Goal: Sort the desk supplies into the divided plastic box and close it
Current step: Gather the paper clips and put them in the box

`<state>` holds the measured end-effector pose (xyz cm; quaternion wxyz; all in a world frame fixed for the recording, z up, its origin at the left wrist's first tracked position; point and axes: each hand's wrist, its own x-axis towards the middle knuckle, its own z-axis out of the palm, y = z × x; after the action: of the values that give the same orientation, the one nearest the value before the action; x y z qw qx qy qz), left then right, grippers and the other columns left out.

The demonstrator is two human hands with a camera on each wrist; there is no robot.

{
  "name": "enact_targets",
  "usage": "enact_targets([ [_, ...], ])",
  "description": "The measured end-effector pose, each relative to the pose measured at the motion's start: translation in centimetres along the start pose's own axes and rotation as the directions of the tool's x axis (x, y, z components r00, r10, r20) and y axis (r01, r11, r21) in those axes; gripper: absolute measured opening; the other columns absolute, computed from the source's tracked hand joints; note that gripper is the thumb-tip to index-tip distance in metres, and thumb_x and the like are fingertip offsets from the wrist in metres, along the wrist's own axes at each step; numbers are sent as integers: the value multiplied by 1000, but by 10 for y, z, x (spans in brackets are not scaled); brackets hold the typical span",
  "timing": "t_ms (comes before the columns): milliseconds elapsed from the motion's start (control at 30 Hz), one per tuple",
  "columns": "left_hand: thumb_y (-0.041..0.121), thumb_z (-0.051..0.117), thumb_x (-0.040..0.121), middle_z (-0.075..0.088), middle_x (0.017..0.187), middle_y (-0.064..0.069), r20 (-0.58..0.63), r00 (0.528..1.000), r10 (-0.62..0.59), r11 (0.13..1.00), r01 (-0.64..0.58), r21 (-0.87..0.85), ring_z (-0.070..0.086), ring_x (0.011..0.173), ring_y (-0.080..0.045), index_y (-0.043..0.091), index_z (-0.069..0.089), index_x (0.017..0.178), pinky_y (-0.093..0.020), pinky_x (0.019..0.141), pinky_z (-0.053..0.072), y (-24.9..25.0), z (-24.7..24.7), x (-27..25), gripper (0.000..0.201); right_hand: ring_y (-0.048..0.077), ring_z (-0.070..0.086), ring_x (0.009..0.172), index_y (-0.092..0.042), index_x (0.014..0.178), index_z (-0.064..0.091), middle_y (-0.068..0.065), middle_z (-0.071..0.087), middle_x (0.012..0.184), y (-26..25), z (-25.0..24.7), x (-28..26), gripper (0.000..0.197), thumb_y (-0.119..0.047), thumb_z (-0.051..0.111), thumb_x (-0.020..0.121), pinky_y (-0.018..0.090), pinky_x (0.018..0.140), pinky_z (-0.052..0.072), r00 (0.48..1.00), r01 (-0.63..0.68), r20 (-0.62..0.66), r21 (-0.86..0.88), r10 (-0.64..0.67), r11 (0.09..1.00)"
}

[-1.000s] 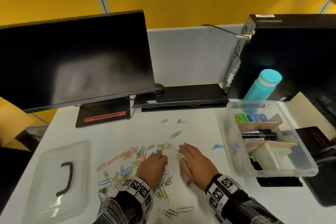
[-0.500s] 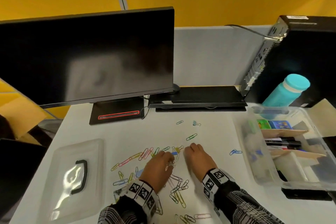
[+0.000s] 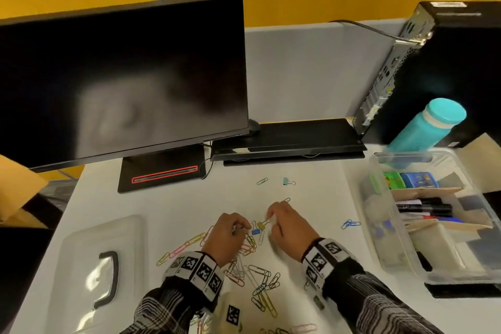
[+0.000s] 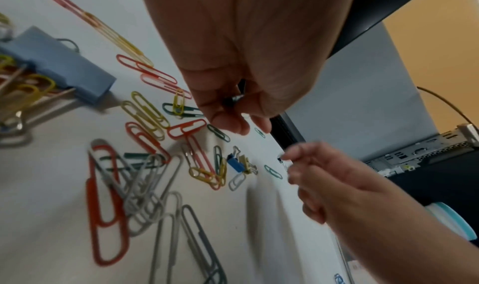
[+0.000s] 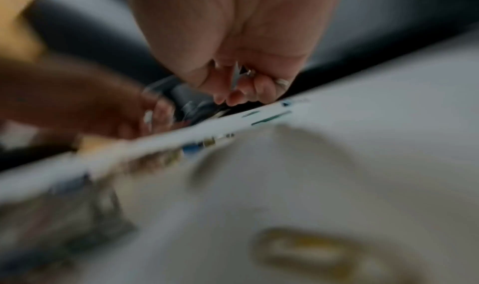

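Two hands work low over the white counter (image 3: 168, 206) amid a scatter of coloured paper clips (image 3: 261, 278). Her left hand (image 3: 226, 236) has its fingers curled round something small and metallic, seemingly a clip. Her right hand (image 3: 290, 226) pinches a small clip by its wire. Between them lie a blue binder clip (image 3: 255, 231) and a yellow one (image 3: 260, 225). Off to the right sits the divided plastic box (image 3: 385, 228), open, with markers (image 3: 425, 206) inside; its lid (image 3: 100, 271) lies far left.
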<state>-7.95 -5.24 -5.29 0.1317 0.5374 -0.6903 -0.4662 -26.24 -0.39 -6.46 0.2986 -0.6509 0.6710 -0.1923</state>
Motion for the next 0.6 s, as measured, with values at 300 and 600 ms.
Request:
enact_targets([
  [300, 21, 53, 84, 47, 107, 1, 134, 989, 65, 910, -114, 398, 54, 84, -16, 20, 55, 107, -26, 72, 43, 14, 6, 7, 23, 20, 50, 87, -12, 102, 49, 4, 43, 105, 7, 12, 13, 12, -19, 44, 94, 34, 76, 48, 997, 11, 81, -147, 0, 989],
  [600, 14, 50, 90, 49, 117, 0, 364, 914, 180, 744, -369, 557, 51, 103, -17, 21, 55, 123, -30, 84, 47, 13, 0, 27, 33, 12, 38, 46, -7, 86, 53, 11, 57, 74, 0, -57, 5, 14, -12, 42, 79, 22, 43, 29, 901, -224, 246, 969, 357, -102],
])
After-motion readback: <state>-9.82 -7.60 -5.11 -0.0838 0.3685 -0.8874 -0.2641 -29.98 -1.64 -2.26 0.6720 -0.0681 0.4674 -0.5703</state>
